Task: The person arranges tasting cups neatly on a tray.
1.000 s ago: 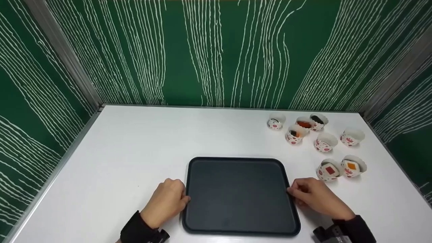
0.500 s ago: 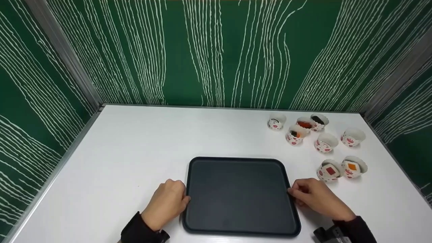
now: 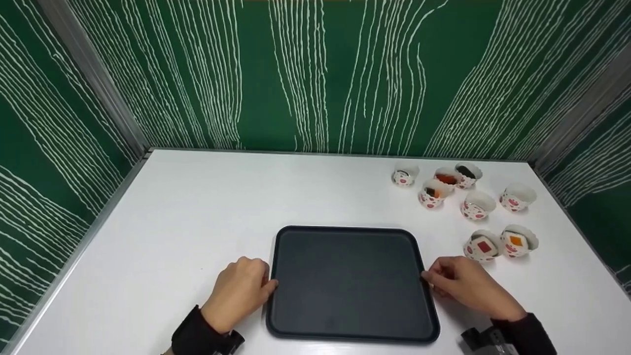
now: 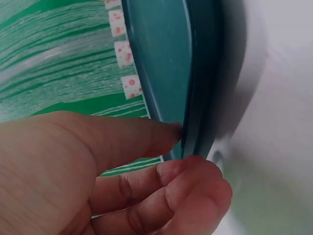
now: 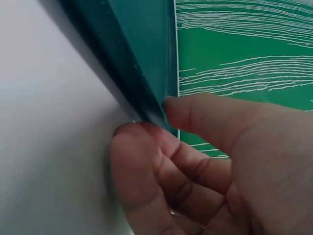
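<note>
A dark rectangular tray (image 3: 347, 283) with a raised rim lies on the white table in the head view. My left hand (image 3: 239, 291) pinches its left rim, with the thumb on the inner side and the other fingers curled below the edge. On the opposite side my right hand (image 3: 471, 286) pinches the right rim in the same way. In the left wrist view, the thumb (image 4: 146, 137) presses the tray wall (image 4: 200, 63) from inside. The right wrist view has the curled fingers (image 5: 137, 171) under the tray edge (image 5: 122, 63).
Several paper cups with red spots stand at the back right. Two near my right hand, a cup with a red-topped piece (image 3: 482, 246) and one with an orange-topped piece (image 3: 517, 241), stand side by side. A green wall with white lines (image 3: 340, 74) borders the table's back edge.
Both wrists have drawn slightly outward, while both hands keep their pinch on the tray. The head view has tilted a little, and the tray stays in place.
</note>
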A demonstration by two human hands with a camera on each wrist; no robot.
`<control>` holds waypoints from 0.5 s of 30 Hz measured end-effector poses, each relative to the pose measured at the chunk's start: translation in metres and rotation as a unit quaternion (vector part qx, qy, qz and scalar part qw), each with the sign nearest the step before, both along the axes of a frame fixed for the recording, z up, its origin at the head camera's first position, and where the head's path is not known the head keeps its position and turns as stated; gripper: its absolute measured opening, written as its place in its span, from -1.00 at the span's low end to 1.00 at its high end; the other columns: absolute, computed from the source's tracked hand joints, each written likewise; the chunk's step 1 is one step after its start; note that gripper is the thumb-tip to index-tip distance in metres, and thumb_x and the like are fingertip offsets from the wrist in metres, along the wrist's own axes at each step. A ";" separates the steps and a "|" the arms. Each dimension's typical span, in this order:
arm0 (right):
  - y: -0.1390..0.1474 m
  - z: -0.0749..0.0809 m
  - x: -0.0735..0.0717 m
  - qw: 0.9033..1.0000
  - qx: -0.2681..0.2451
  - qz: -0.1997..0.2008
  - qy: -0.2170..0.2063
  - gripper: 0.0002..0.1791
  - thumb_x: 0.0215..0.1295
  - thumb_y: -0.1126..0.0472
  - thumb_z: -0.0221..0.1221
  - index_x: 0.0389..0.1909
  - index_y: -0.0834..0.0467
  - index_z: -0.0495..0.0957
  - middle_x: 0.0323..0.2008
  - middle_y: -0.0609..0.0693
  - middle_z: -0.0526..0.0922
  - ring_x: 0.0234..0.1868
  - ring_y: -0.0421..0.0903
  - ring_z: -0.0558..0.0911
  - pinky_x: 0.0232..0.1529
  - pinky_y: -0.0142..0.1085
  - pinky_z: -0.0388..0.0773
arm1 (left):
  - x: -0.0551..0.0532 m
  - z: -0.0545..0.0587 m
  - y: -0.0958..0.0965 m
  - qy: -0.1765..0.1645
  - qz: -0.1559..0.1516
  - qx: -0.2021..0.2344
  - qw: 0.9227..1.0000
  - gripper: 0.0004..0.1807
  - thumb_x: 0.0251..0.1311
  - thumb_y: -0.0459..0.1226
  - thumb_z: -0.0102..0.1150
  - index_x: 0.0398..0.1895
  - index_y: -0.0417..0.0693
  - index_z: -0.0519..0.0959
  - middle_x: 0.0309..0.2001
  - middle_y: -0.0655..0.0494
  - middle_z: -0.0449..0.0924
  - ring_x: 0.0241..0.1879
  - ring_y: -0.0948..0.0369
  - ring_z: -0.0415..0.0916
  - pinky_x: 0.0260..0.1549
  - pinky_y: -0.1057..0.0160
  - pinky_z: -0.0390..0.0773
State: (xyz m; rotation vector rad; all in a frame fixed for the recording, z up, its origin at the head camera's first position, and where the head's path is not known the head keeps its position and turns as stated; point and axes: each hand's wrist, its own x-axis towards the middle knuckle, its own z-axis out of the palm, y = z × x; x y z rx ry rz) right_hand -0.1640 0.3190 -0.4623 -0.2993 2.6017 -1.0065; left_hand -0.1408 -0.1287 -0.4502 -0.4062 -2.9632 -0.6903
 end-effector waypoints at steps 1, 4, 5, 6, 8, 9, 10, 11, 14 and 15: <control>0.000 0.001 0.000 1.000 0.001 0.000 0.001 -0.70 0.58 -0.01 0.23 -0.27 0.13 0.68 -0.50 -0.07 0.63 -0.51 -0.27 0.50 -0.47 -0.39 0.40 | 0.000 0.001 -0.001 0.004 0.003 -0.002 1.000 -0.58 0.15 -0.30 0.57 -0.71 0.03 0.50 -0.68 0.20 0.48 -0.65 0.30 0.38 -0.64 0.29 0.31; 0.001 0.005 0.001 1.000 0.004 0.000 0.013 -0.71 0.57 -0.02 0.24 -0.23 0.13 0.69 -0.50 -0.07 0.65 -0.50 -0.29 0.52 -0.45 -0.40 0.41 | 0.000 0.004 -0.001 0.023 0.009 -0.011 1.000 -0.66 0.15 -0.27 0.57 -0.63 0.02 0.56 -0.62 0.17 0.55 -0.63 0.29 0.39 -0.64 0.27 0.31; 0.001 0.005 0.001 1.000 0.004 0.001 0.017 -0.70 0.57 -0.02 0.24 -0.22 0.14 0.69 -0.50 -0.08 0.66 -0.50 -0.29 0.52 -0.45 -0.40 0.41 | 0.001 0.005 0.000 0.030 0.009 -0.014 0.999 -0.69 0.15 -0.27 0.58 -0.60 0.02 0.58 -0.61 0.18 0.56 -0.63 0.29 0.39 -0.65 0.28 0.31; 0.001 0.007 0.002 1.000 0.004 0.002 0.020 -0.70 0.57 -0.02 0.24 -0.20 0.15 0.69 -0.50 -0.07 0.67 -0.50 -0.29 0.53 -0.44 -0.40 0.41 | 0.001 0.006 0.001 0.034 0.009 -0.015 0.999 -0.71 0.15 -0.27 0.58 -0.56 0.01 0.60 -0.60 0.18 0.57 -0.63 0.30 0.39 -0.65 0.28 0.32; 0.002 0.010 0.002 1.000 0.006 -0.001 0.019 -0.70 0.57 -0.02 0.24 -0.16 0.15 0.69 -0.49 -0.07 0.69 -0.50 -0.29 0.55 -0.42 -0.40 0.42 | 0.002 0.008 0.003 0.039 0.007 -0.017 0.999 -0.78 0.17 -0.27 0.57 -0.48 -0.01 0.64 -0.56 0.18 0.60 -0.61 0.31 0.42 -0.64 0.29 0.34; 0.002 0.011 0.002 1.000 0.007 -0.002 0.018 -0.69 0.57 -0.03 0.24 -0.14 0.16 0.69 -0.49 -0.06 0.71 -0.50 -0.28 0.56 -0.42 -0.40 0.42 | 0.002 0.009 0.004 0.041 0.005 -0.016 0.999 -0.80 0.17 -0.27 0.57 -0.44 -0.02 0.66 -0.54 0.19 0.61 -0.59 0.31 0.45 -0.63 0.29 0.37; 0.002 0.014 0.002 1.000 0.009 -0.004 0.018 -0.69 0.57 -0.03 0.24 -0.13 0.16 0.69 -0.49 -0.06 0.71 -0.49 -0.27 0.56 -0.42 -0.39 0.41 | 0.002 0.010 0.006 0.041 0.003 -0.016 0.999 -0.83 0.18 -0.28 0.56 -0.39 -0.04 0.68 -0.51 0.17 0.63 -0.57 0.29 0.49 -0.62 0.29 0.40; 0.002 0.016 0.001 1.000 0.010 -0.003 0.019 -0.69 0.58 -0.03 0.23 -0.11 0.17 0.69 -0.48 -0.06 0.72 -0.49 -0.26 0.57 -0.41 -0.39 0.41 | 0.003 0.011 0.007 0.042 0.000 -0.015 0.999 -0.84 0.18 -0.28 0.56 -0.33 -0.06 0.70 -0.47 0.14 0.66 -0.53 0.27 0.55 -0.60 0.27 0.45; 0.000 0.024 -0.001 0.999 0.025 -0.011 0.028 -0.69 0.57 -0.04 0.24 -0.06 0.15 0.69 -0.44 -0.06 0.74 -0.45 -0.26 0.59 -0.38 -0.39 0.44 | 0.002 0.013 0.012 0.045 -0.012 -0.016 0.999 -0.76 0.18 -0.28 0.57 -0.13 -0.11 0.73 -0.32 0.06 0.72 -0.38 0.16 0.70 -0.50 0.18 0.61; -0.001 0.026 -0.002 0.999 0.030 -0.012 0.037 -0.70 0.56 -0.04 0.25 -0.06 0.14 0.69 -0.43 -0.06 0.75 -0.44 -0.26 0.60 -0.37 -0.38 0.45 | 0.002 0.013 0.014 0.046 -0.017 -0.016 0.999 -0.72 0.18 -0.28 0.56 -0.08 -0.12 0.73 -0.28 0.03 0.73 -0.34 0.12 0.73 -0.47 0.14 0.65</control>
